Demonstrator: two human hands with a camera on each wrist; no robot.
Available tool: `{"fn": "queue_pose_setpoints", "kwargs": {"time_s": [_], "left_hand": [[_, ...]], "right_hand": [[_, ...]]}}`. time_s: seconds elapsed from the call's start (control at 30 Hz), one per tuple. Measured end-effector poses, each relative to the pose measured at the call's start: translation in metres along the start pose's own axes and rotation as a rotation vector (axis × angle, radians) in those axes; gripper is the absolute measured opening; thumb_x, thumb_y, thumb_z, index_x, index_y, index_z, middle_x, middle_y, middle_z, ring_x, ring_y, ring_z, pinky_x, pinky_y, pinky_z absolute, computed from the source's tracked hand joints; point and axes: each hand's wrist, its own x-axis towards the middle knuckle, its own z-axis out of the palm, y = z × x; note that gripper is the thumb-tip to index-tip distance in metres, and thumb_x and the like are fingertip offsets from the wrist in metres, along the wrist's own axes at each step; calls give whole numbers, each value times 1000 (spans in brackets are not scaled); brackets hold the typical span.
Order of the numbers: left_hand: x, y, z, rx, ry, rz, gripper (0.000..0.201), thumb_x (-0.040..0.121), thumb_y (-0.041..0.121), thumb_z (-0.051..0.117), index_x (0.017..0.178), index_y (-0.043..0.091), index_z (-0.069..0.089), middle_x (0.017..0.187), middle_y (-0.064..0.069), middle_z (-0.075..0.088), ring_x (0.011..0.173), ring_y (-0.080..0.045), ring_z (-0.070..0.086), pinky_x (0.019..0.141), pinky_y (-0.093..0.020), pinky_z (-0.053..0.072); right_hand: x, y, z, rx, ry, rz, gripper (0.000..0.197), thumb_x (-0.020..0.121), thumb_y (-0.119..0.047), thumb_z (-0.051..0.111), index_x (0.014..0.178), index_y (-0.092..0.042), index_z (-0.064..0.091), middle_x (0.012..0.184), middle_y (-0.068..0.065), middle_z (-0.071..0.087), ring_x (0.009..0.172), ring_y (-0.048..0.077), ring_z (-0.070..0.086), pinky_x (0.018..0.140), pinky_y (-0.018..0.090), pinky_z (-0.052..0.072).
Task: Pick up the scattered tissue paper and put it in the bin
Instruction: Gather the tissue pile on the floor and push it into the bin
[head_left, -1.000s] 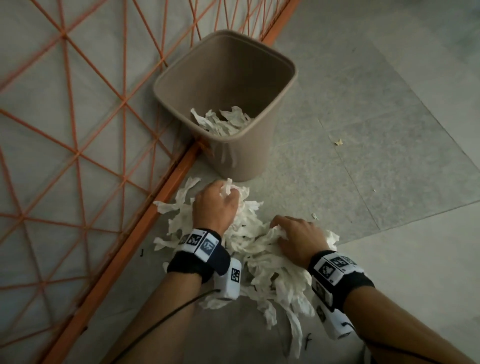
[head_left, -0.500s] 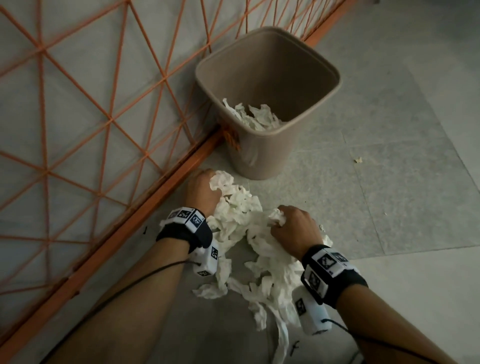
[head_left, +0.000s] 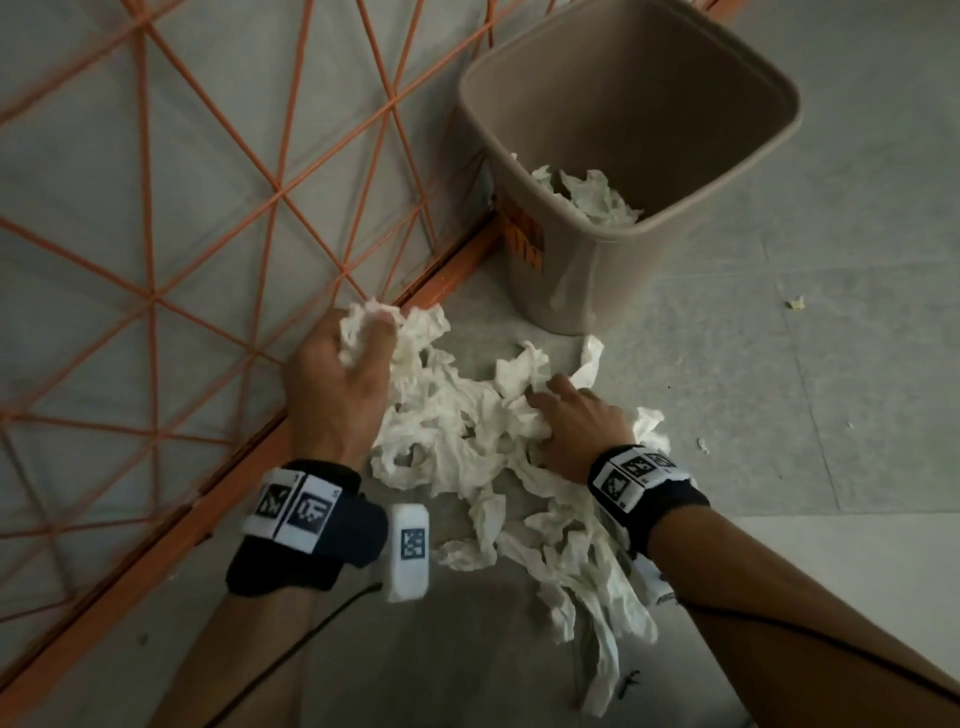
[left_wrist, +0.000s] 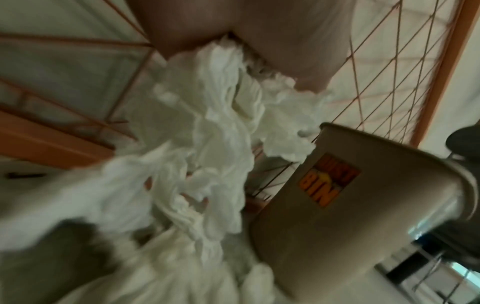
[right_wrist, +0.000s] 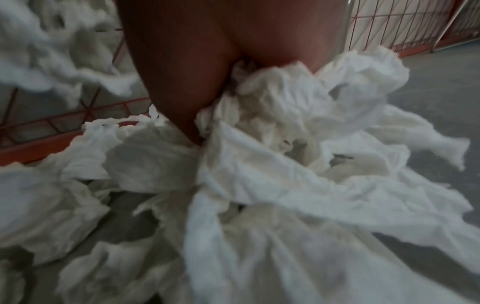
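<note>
The tissue paper (head_left: 457, 431) is a crumpled white heap of torn strips on the grey floor (head_left: 779, 364), just near of the tan bin (head_left: 597, 270), more inside it. Left hand (head_left: 337, 384) clutches a wad; right hand (head_left: 576, 421) curls into the pile.

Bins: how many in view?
1. The tan bin stands on the floor against the orange mesh frame, beyond the tissue pile; some tissue already lies inside it. None appear hidden.
</note>
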Motion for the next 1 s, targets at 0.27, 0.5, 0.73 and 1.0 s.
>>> {"fn": "queue_pose_setpoints", "kwargs": {"time_s": [0.27,0.5,0.73,1.0], "left_hand": [[-41,-74,59,571,-673,-10,69,70,68,64,133,44,48,131,-2,52,124,-28,48,100,-45,45],[-35,-56,43,422,-394,87,24,72,44,62,78,21,64,83,1,60,77,-20,57,65,-32,44],[-23,-35,42,420,-450,213,54,77,9,66,121,37,53,130,11,57,107,-14,58,82,-30,48],[-30,-64,82,699,-645,268,27,84,23,61,110,23,68,120,4,61,105,-27,61,78,-40,52]], "right_hand": [[-7,-2,-4,283,84,176,59,77,-54,59,125,-21,52,125,5,60,110,32,60,85,41,48],[-14,8,-7,395,218,238,54,81,-56,47,130,-38,35,109,9,69,93,36,65,77,42,53],[-14,22,11,157,-37,178,64,91,-40,42,146,-52,10,146,9,39,108,38,61,86,51,53],[-18,18,18,105,27,197,54,89,-32,48,139,-32,30,133,11,42,99,34,62,77,47,54]]}}
